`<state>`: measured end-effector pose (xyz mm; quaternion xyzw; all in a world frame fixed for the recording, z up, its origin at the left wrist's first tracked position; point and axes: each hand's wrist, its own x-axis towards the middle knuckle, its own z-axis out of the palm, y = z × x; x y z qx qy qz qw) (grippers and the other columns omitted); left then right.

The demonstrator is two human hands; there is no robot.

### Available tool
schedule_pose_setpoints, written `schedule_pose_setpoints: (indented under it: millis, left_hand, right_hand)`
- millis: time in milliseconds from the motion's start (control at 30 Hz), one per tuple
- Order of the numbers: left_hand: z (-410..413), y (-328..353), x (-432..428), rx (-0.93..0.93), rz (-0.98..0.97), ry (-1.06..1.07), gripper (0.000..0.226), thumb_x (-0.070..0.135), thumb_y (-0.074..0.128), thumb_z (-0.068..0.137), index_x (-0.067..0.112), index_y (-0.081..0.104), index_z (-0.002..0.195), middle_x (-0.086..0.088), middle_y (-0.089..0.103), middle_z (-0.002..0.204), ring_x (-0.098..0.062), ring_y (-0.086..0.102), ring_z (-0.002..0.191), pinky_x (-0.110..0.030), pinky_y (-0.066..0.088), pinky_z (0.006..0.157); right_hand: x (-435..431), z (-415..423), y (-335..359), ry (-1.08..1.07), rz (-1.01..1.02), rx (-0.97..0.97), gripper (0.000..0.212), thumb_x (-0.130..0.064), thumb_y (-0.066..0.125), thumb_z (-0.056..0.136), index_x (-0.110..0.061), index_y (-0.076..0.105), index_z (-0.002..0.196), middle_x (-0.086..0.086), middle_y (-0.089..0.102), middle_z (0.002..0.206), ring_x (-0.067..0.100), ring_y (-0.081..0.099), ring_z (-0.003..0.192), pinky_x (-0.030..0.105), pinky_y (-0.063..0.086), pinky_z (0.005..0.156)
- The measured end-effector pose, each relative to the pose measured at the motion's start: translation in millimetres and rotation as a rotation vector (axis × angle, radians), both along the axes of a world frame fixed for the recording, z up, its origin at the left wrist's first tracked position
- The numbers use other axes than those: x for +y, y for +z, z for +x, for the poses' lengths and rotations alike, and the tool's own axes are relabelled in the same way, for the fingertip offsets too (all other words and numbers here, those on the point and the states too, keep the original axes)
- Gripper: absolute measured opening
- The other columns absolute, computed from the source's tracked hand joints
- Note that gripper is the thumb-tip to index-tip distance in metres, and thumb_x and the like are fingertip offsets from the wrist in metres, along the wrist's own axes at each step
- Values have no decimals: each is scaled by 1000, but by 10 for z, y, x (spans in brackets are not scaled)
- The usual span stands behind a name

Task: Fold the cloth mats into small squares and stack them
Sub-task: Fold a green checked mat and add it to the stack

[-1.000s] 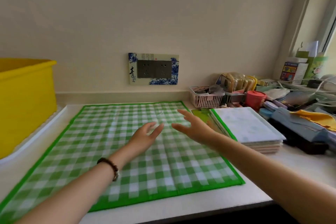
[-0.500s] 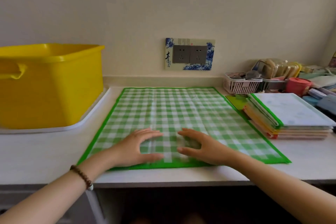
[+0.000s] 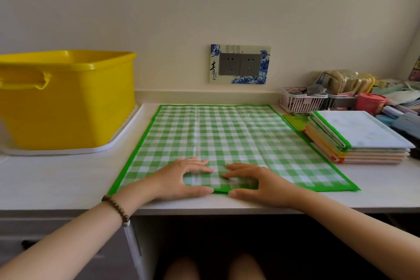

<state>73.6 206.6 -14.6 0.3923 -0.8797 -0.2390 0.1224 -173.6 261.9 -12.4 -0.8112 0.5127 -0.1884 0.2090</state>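
Surface (image 3: 56, 179): white, runs the full width against a cream wall.
Green-and-white checked cloth mat (image 3: 227, 138): spread out flat in the centre of the surface, green hem all round, fold creases visible across it. Its near edge sits just back from the surface's front edge.
Yellow plastic tub (image 3: 68, 102): far left, upright with a moulded handle, standing in a white tray (image 3: 118, 141), apart from the mat.
Stack of folded mats (image 3: 359, 138): right of the checked mat and just beside it. Top one is pale with a green hem; orange, yellow and pink edges show below.
Left hand (image 3: 179, 177) and right hand (image 3: 261, 182): side by side at the middle of the mat's near edge. Fingers are extended and lie on top of the cloth, and thumbs lie along the hem. Both uncurled, nothing pinched that I can see.
Socket plate (image 3: 240, 64): two grey outlets in a blue-and-white floral surround. A large black "青" is on the left side; the smaller print is unreadable.
White slatted basket (image 3: 300, 102): back right, contents unclear.
Red lidded pot (image 3: 370, 101): beside the basket.
Brown bead bracelet (image 3: 116, 209): on the left wrist.
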Motion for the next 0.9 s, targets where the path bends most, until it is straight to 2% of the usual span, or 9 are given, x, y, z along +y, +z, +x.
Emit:
schedule_pose_setpoints:
  millis: [133,300,433,533,567,633,700,800,900]
  left_hand:
    - [10,35,-6,70,47,22,45,65,61,74,49,61,116,28,45,138,11,23,135,-29,19,117]
    - [61,133,-37,3,129,-20,33,54,60,84,47,62,116,28,46,137,11,33,130,-20,22,111]
    - [135,235,-77,-5,222,3,23,44,61,87,36,70,106,25,54,131,12,44,122,-16,28,108]
    - [139,352,-84,-10,219,26,9,39,64,86,36,72,89,19,67,114,10,59,102,-13,42,92]
    - [135,393,-89,-10,207,28,9,39,64,86,36,72,86,17,70,105,7,63,94,-15,45,85]
    - [135,465,-118,-19,196,25,10,39,64,86,35,73,85,16,73,95,-1,65,90,-21,47,85]
    - [144,542,-161,-30,193,43,14,47,65,80,36,74,83,13,73,97,-4,65,93,-28,46,94]
    - [160,672,-233,-74,215,55,29,61,61,70,39,76,81,1,74,99,-15,63,88,-36,46,94]
    - [167,851,-288,-151,308,26,29,53,57,77,32,74,84,17,72,77,7,59,70,-18,46,75]
  right_hand:
    - [-18,-30,37,4,36,-9,32,-43,59,88,-41,61,119,-21,41,142,-10,32,130,14,22,108]
    - [-60,-188,108,27,132,29,31,-40,54,91,-37,60,122,-29,44,137,-9,40,127,19,29,108]
    - [-78,-383,201,21,215,17,25,-36,54,92,-35,66,113,-33,50,128,-17,43,118,10,32,102]
    - [-87,-519,305,-18,232,87,28,-36,56,90,-33,65,117,-29,56,122,-14,51,111,6,36,96]
    - [-85,-559,353,-33,231,104,27,-35,57,90,-32,66,115,-27,61,115,-13,55,104,6,39,91]
    - [-81,-637,455,-42,248,108,18,-35,58,90,-33,70,103,-26,69,89,-12,60,78,7,44,74]
    - [-101,-706,559,-18,272,114,15,-39,57,89,-38,71,92,-22,65,69,-4,51,58,12,40,61]
    - [-159,-791,690,-18,299,135,18,-41,56,88,-35,73,86,-18,58,55,-1,39,48,12,34,52]
    - [-225,-837,848,-16,353,102,19,-40,59,87,-31,75,83,-16,70,71,-4,58,61,9,42,61]
